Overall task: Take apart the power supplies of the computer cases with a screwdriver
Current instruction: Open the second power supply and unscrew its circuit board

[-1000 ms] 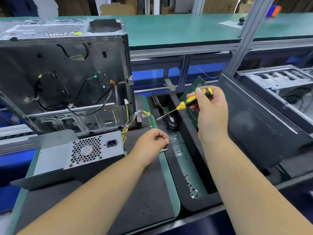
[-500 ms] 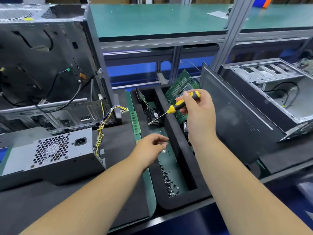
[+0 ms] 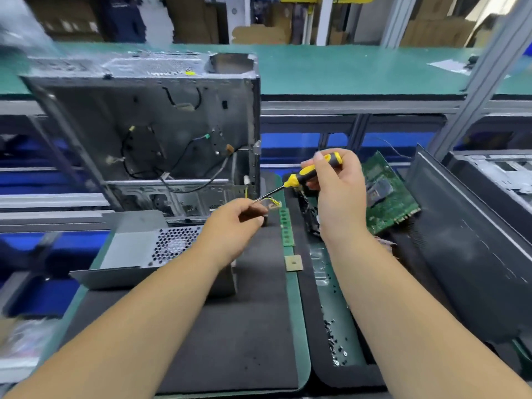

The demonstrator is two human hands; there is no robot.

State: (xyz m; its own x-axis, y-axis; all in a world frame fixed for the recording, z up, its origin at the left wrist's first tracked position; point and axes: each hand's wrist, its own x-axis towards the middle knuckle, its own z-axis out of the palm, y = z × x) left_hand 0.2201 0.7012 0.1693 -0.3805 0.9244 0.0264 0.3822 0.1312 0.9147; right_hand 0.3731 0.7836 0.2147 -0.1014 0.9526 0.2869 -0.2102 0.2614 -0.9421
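Power supply [image 3: 149, 249], grey metal box with a honeycomb fan grille, lies on the black foam mat [image 3: 230, 326], out of the case and just in front of it; its near right corner is hidden behind the left forearm. Open computer case [image 3: 161, 133] stands upright behind it, side panel off, loose black cables hanging inside. Right hand [image 3: 336, 194] pinches the yellow-and-black screwdriver [image 3: 311, 171] by the handle, fingers curled round it, shaft angled down and left. Left hand [image 3: 233, 226] is raised above the mat with fingers curled and thumb closed toward the fingertips right at the screwdriver tip; too blurred to tell whether it pinches anything. Yellow wire bundle [image 3: 273, 202] shows just behind that tip. Green memory stick [image 3: 286, 227] and a small square chip [image 3: 293, 262] lie at the mat's right edge. Black foam tray [image 3: 339, 375] to the right holds loose screws [image 3: 335, 344]; a green circuit board [image 3: 388, 194] leans in its far end. Dark case panel [image 3: 466, 249] lies further right.
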